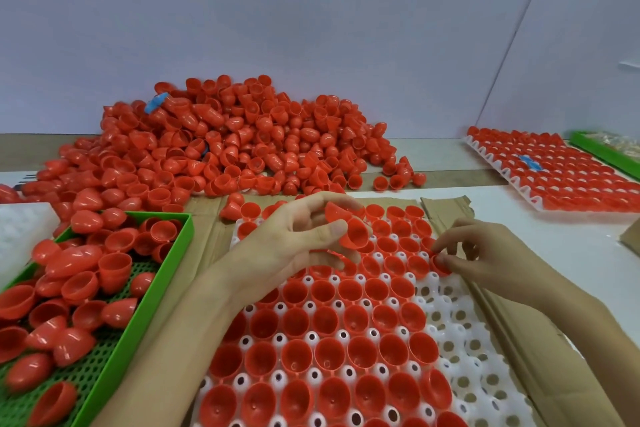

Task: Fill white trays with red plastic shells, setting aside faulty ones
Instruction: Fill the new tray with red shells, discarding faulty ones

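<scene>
Right hand (485,255) pinches shell (438,263); empty white tray (462,326) cell just beside; left hand (294,239), farther, grips stacked shells (353,230)

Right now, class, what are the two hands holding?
Left hand: grips red shells.
Right hand: pinches one red shell at the white tray.

Big heap of shells (225,149) sits mid-frame, back against the wall (311,28). The half-filled tray (453,319) lies lower centre on cardboard (446,210), a perforated bin (154,288) holding shells is lower left, and a full tray (512,179) is way over at the right edge.
</scene>
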